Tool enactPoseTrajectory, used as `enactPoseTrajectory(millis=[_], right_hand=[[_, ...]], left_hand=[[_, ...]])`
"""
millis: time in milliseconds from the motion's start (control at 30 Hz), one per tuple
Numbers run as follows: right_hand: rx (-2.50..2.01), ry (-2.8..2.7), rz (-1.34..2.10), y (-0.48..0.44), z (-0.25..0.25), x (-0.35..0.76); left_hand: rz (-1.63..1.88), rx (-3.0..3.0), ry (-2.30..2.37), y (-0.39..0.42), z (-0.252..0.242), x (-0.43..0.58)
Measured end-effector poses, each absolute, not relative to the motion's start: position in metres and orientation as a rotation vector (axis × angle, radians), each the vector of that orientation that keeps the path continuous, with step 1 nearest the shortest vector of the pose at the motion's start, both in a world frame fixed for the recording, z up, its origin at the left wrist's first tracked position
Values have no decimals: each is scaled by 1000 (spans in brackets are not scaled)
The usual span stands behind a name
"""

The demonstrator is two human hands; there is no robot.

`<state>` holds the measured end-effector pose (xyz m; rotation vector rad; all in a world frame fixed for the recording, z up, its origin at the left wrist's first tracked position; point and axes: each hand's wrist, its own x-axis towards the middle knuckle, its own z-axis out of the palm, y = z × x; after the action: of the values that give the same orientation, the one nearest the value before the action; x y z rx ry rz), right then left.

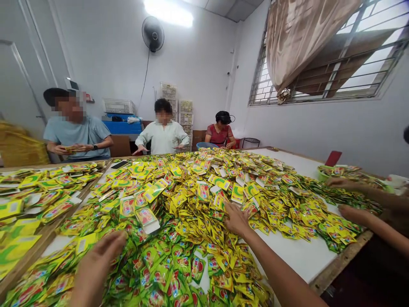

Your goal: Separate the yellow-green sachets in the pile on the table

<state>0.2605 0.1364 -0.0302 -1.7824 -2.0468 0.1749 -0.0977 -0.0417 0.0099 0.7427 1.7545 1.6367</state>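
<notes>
Right hand (237, 219): your fingers lie apart, touching yellow packets (198, 219).
Left hand (101, 259): yours bends near green packets (148, 258) (blurred; I cannot tell its hold).

Table (329, 249), counted by eye from where I stand. Sachets (198, 269) and flat boxes (147, 218): heaped, too many to count. Reaching in from the near edge: one left hand (101, 251), one right hand (237, 218). Toward the right edge: two other hands (354, 214), one green basket (323, 174). At the far edge: one blue basket (207, 146), one phone (119, 164). Beyond it: three people (162, 138), one wall fan (153, 35).
</notes>
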Motion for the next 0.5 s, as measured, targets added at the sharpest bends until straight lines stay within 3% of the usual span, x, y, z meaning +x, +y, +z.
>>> enactPoseTrajectory(millis=[300, 400, 500], right_hand=[[-1763, -1738, 275, 108, 4, 224], [-1530, -1901, 541, 65, 0, 174], [-1055, -2036, 1126, 28, -10, 142]], left_hand=[[1430, 851, 1446, -32, -16, -35], [1431, 757, 1291, -31, -22, -26], [1360, 667, 1134, -32, -27, -16]])
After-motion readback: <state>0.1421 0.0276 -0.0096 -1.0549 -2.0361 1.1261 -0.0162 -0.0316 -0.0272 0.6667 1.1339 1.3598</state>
